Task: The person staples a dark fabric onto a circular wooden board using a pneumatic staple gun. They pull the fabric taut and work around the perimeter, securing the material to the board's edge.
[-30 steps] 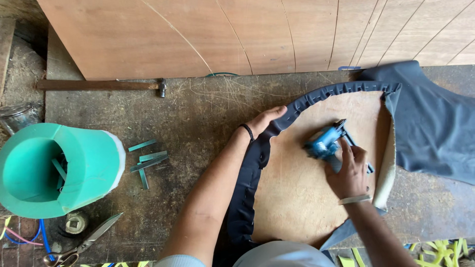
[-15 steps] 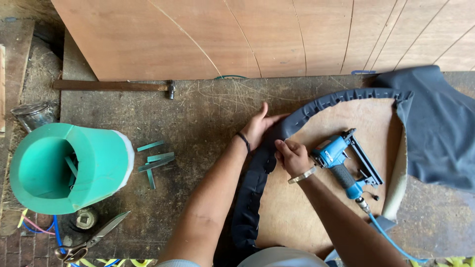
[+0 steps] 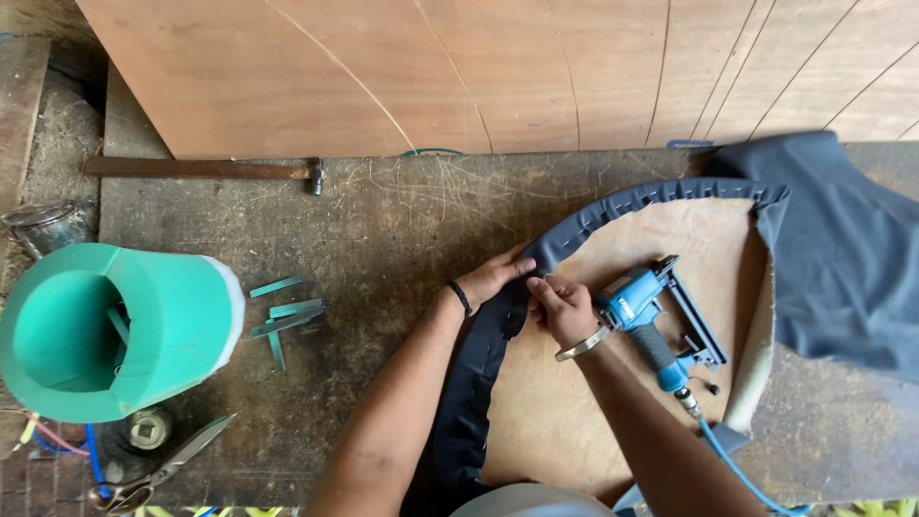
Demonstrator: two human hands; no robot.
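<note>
Both hands pinch the dark fabric edging (image 3: pixel 498 330) where it folds over the rim of the round plywood seat board (image 3: pixel 613 383): left hand (image 3: pixel 493 278) closed on the fold from outside the board, right hand (image 3: pixel 563 308) closed on it from the board side, fingertips nearly meeting. Blue pneumatic stapler (image 3: pixel 651 321): lying free on the board, just beside the right hand, its blue air hose (image 3: pixel 737 469) trailing off the board's near edge. Loose fabric (image 3: pixel 842 258): heaped past the board's far-right rim. Green plastic bucket (image 3: pixel 105 330), on its side, well left of the board; green strips (image 3: pixel 282 311) between bucket and board; scissors (image 3: pixel 158 469) near the bucket; hammer (image 3: pixel 201 169) beyond it, against the plywood sheet (image 3: pixel 479 67). Risk, as judged: the fold may slacken or pucker if either pinch loosens, leaving an uneven edge; fingers so close to the fold could be caught should stapling occur there.
</note>
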